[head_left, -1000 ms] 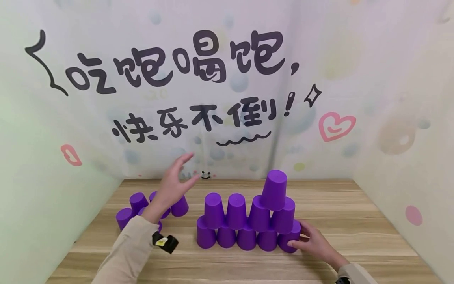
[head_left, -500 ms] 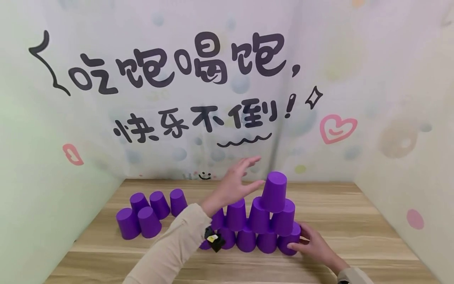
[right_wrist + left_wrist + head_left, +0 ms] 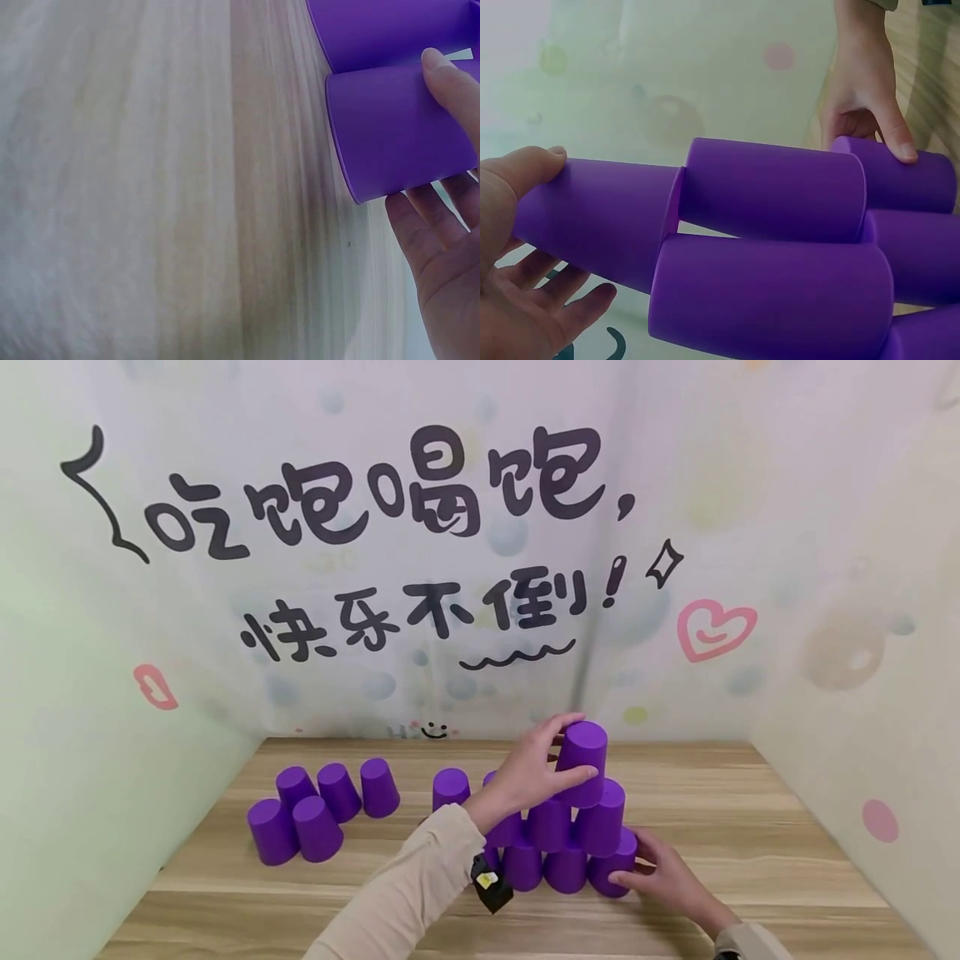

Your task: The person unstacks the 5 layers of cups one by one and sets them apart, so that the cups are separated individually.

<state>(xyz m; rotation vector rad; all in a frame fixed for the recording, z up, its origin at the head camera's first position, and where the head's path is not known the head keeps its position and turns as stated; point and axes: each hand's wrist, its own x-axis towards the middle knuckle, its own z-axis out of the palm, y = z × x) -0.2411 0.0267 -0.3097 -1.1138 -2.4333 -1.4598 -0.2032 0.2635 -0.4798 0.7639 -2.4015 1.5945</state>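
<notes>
Upside-down purple cups form a stepped stack on the wooden table. One top cup [image 3: 587, 747] sits alone on the second row, at the right. My left hand [image 3: 527, 770] is round this cup from the left, thumb on its near side and fingers behind it. In the left wrist view the thumb lies on the top cup [image 3: 604, 214], with the fingers below it. My right hand [image 3: 671, 878] holds the bottom row's rightmost cup [image 3: 609, 870] from the right, thumb in front. The right wrist view shows that cup [image 3: 401, 135] between thumb and fingers. My left forearm hides the stack's left part.
Several more purple cups [image 3: 318, 831] stand upside down in a loose group at the left of the wooden table [image 3: 750, 860]. A printed cloth wall [image 3: 420, 693] rises behind the table's back edge, and pale side walls [image 3: 862, 693] flank it.
My left hand has moved right from above the loose cups to the top cup and closed round it. My right hand has stayed at the bottom right cup.
</notes>
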